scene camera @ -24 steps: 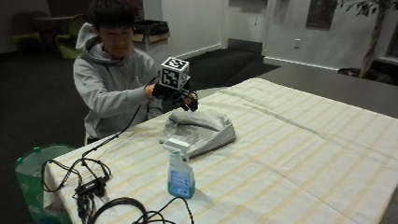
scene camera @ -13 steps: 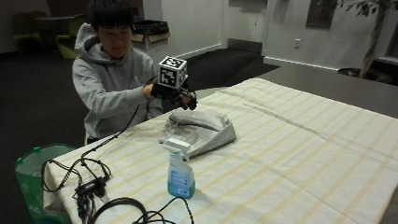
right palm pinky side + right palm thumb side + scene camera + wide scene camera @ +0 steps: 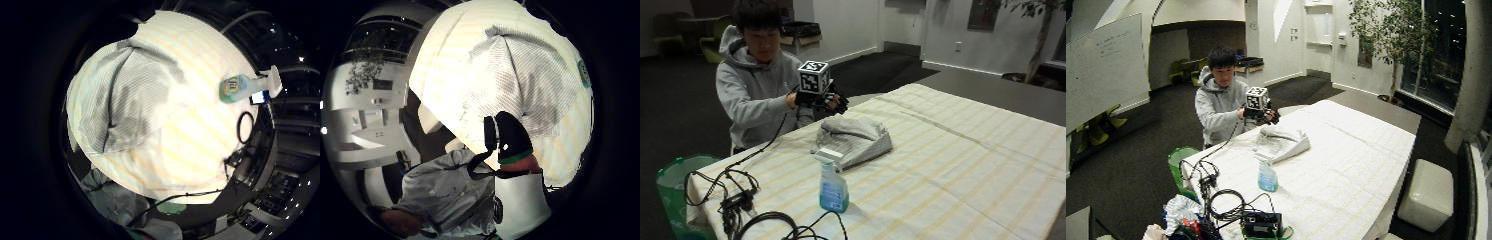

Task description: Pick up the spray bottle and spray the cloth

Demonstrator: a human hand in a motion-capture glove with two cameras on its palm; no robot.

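**Q:** What's on your feed, left to right? Any room to move?

**A:** From my remote seat: at the far left, a green bin (image 3: 680, 190) sits off the surface's (image 3: 959, 165) corner. Next, a tangle of black cables (image 3: 740, 200) lies near that left edge. Then the spray bottle (image 3: 833, 182) stands upright near the front edge, nothing touching it. Just behind it is the grey cloth (image 3: 853, 137), bunched in a heap. The gloved right hand (image 3: 821, 100) hangs in the air above the back edge, beside the cloth and well apart from the bottle. I can't tell how its fingers are set, but it holds nothing that I can see. Everything right of the cloth is bare striped tablecloth, so loads of open space there.

**Q:** Counts?

**A:** One bottle, one cloth, one bin. The palm views agree: cloth close below, bottle further off.
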